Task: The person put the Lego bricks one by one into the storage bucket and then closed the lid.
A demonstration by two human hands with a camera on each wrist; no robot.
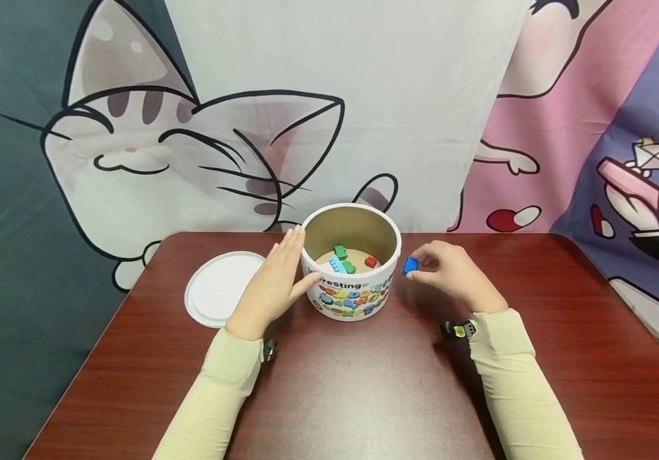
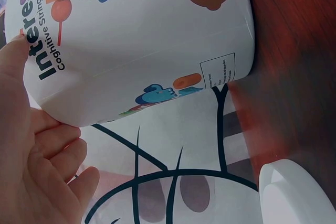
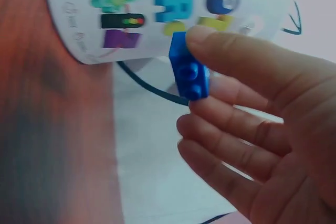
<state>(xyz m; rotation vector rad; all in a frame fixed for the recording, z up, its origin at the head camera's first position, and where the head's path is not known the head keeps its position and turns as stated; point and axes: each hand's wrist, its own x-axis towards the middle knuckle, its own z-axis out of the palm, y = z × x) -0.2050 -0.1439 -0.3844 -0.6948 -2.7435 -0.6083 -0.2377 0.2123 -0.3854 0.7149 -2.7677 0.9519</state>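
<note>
A round white tub (image 1: 352, 297) with colourful printed letters stands on the table. Inside, on its floor, lie several small building blocks, among them a light blue block (image 1: 337, 264), a green block (image 1: 341, 252) and a red block (image 1: 371, 262). My left hand (image 1: 274, 281) rests against the tub's left side, fingers straight and thumb near the front rim. Just right of the tub, my right hand (image 1: 450, 271) pinches a blue building block (image 3: 189, 69) between thumb and fingers, its studs showing in the right wrist view.
A white round lid (image 1: 220, 291) lies on the table left of the tub, partly behind my left hand. The reddish-brown wooden table (image 1: 358, 390) ends at a cloth backdrop (image 1: 421, 128) with cartoon prints.
</note>
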